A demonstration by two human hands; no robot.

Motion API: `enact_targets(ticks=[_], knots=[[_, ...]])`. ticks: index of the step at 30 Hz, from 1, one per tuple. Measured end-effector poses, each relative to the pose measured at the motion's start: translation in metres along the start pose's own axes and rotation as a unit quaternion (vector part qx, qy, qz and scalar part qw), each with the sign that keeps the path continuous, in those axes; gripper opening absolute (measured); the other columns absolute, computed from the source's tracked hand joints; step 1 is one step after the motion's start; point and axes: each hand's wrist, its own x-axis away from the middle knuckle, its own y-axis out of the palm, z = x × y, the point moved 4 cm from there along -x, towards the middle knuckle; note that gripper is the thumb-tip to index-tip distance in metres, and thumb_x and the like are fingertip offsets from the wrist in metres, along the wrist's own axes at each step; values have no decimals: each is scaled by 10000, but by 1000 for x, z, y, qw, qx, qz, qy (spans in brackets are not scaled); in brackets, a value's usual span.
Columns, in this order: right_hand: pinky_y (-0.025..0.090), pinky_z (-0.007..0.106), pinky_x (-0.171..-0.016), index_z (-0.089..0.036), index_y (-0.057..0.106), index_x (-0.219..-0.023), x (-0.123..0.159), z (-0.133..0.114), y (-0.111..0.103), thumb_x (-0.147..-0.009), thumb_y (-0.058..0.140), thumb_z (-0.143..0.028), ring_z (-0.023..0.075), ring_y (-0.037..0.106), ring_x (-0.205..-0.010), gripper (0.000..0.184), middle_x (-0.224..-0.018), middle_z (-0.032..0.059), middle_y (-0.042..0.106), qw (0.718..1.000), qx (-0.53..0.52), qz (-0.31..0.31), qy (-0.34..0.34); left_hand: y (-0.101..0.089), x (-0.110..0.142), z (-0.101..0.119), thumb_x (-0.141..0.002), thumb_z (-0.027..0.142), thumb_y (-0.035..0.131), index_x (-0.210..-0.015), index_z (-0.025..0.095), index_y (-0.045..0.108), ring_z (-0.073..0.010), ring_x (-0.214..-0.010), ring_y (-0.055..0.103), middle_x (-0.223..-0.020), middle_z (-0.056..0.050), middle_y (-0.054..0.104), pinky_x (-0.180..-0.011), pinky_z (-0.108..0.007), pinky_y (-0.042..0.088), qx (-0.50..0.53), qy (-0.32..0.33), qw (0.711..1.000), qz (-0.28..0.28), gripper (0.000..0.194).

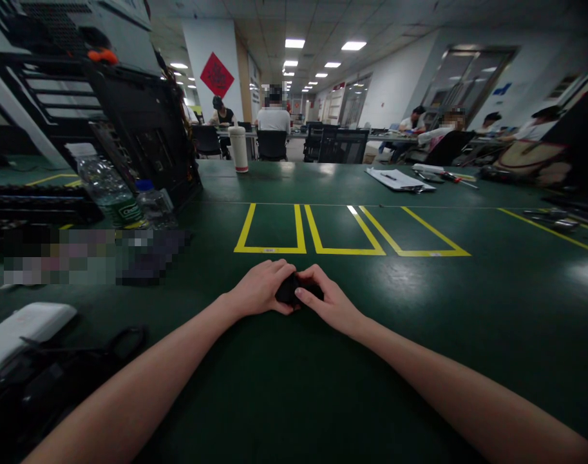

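A small black object [286, 291] with a dark, rounded body sits between my hands, just above or on the green tabletop [294, 386]. My left hand [262, 287] is closed around its left side, with the thumb below and the fingers over the top. On the other side, the thumb and bent fingers of my right hand [331, 298] grip it. Fingers cover much of the object, so its kind cannot be made out. Both hands are in front of the yellow tape outlines [269, 250].
Left stand a black computer case [149, 129], a clear water bottle [103, 183] and a blue-capped bottle [156, 205]. A white cup [238, 149] and a clipboard with paper [397, 179] are farther back. A white box-like item [30, 325] lies near left. People sit at tables beyond.
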Motion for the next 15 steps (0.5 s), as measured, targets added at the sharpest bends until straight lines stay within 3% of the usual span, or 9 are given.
enact_targets(ticks=[8, 15], knots=[[464, 343, -734, -221, 385, -1053, 0, 3, 3, -857, 411, -297, 161, 533, -833, 213, -953, 39, 520, 999, 1, -7, 44, -2, 0, 2, -647, 382, 657, -1011, 182, 422, -193, -793, 506, -948, -42, 512, -696, -312, 406, 2, -6, 1000, -10, 477], [430, 314, -714, -206, 440, -945, 1, -4, -1, -782, 534, -241, 156, 489, -793, 191, -902, 19, 490, 998, 55, 7, -18, 0, 1, 0, -619, 365, 681, -1049, 169, 406, -195, -799, 502, -975, -51, 507, -696, -306, 407, -10, 1, 1000, -2, 546]])
